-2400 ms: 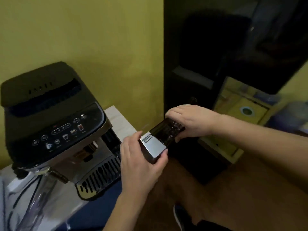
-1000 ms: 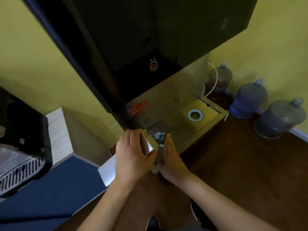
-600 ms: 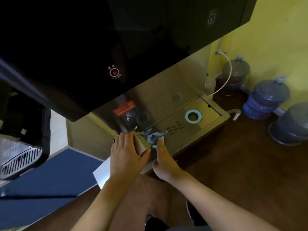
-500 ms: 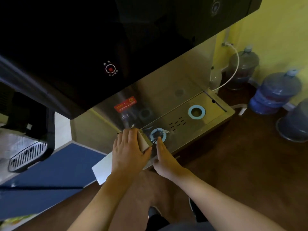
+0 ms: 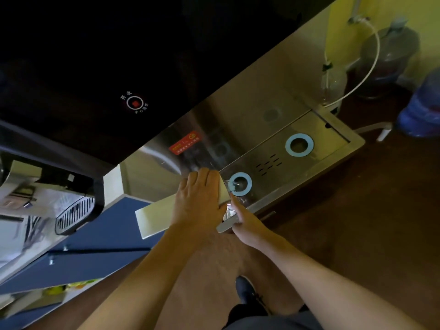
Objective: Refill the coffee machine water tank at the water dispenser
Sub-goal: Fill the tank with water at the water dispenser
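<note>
Fingers of both hands grasping water tank (image 5: 229, 204), left hand (image 5: 198, 203), right hand (image 5: 245, 222), dispenser tray (image 5: 307, 172).

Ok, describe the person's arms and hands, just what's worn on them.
Nothing is worn: the left hand and right hand are bare, with no gloves, rings or watch visible. Both forearms are uncovered as far as the frame's bottom edge; no sleeve shows.
</note>
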`<state>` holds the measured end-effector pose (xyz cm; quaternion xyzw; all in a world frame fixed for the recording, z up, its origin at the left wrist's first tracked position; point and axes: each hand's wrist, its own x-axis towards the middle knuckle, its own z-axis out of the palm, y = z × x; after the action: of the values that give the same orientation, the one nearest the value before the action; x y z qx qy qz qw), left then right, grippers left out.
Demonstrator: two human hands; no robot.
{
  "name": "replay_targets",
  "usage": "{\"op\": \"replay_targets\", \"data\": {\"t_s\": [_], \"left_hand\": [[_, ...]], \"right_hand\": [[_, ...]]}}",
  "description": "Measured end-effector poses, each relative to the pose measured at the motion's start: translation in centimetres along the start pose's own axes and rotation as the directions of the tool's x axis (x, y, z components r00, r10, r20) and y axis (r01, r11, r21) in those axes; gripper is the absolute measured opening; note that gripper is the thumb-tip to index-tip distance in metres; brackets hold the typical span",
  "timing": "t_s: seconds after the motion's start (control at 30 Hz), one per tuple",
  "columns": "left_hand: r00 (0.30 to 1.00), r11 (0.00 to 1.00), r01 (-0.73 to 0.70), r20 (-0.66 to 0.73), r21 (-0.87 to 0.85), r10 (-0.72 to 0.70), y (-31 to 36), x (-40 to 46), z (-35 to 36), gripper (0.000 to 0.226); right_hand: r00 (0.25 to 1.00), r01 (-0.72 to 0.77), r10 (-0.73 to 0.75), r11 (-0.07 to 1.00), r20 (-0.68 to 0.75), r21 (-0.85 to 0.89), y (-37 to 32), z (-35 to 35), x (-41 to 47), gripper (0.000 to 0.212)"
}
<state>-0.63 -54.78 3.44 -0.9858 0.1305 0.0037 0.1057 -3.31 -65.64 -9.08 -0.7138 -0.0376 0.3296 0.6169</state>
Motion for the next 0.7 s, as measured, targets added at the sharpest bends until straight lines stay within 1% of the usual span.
{"op": "replay_targets", "data": {"t_s": [0.17, 0.3, 0.37, 0.53, 0.6, 0.67, 0.7], "left_hand": [[0.997, 0.997, -0.069, 0.029, 0.026, 0.068, 1.0, 0.7, -0.7, 0.061], [0.994, 0.992, -0.108, 0.042, 0.068, 0.105, 1.3, 1.5, -0.8, 0.056], [0.991, 0.988, -0.124, 0.054, 0.088, 0.12, 1.5, 1.9, -1.0, 0.056], [0.986, 0.981, -0.16, 0.055, 0.11, 0.154, 1.8, 2.1, -1.3, 0.061], [0.988, 0.985, -0.152, 0.05, 0.076, 0.149, 1.7, 1.9, -1.4, 0.061], [0.994, 0.994, -0.105, 0.025, 0.013, 0.104, 1.3, 1.4, -1.5, 0.06], [0.998, 0.997, -0.069, -0.009, -0.038, 0.069, 0.9, 0.9, -1.6, 0.059]], "right_hand": [[1.0, -0.001, 0.001, 1.0, 0.014, 0.029, 1.0, -0.8, 0.0, 0.08], [0.998, 0.041, -0.044, 0.996, 0.036, 0.078, 1.5, -0.9, 0.2, 0.082], [0.997, 0.06, -0.064, 0.993, 0.044, 0.098, 1.8, -1.0, 0.4, 0.084], [0.995, 0.096, -0.097, 0.99, 0.002, 0.105, 1.1, -1.4, -0.1, 0.082], [0.994, 0.105, -0.103, 0.99, -0.019, 0.094, 0.9, -1.5, -0.6, 0.082], [0.992, 0.118, -0.116, 0.991, -0.049, 0.055, 0.8, -1.4, -1.0, 0.082], [0.989, 0.124, -0.122, 0.992, -0.078, 0.023, 0.7, -1.4, -1.3, 0.081]]}}
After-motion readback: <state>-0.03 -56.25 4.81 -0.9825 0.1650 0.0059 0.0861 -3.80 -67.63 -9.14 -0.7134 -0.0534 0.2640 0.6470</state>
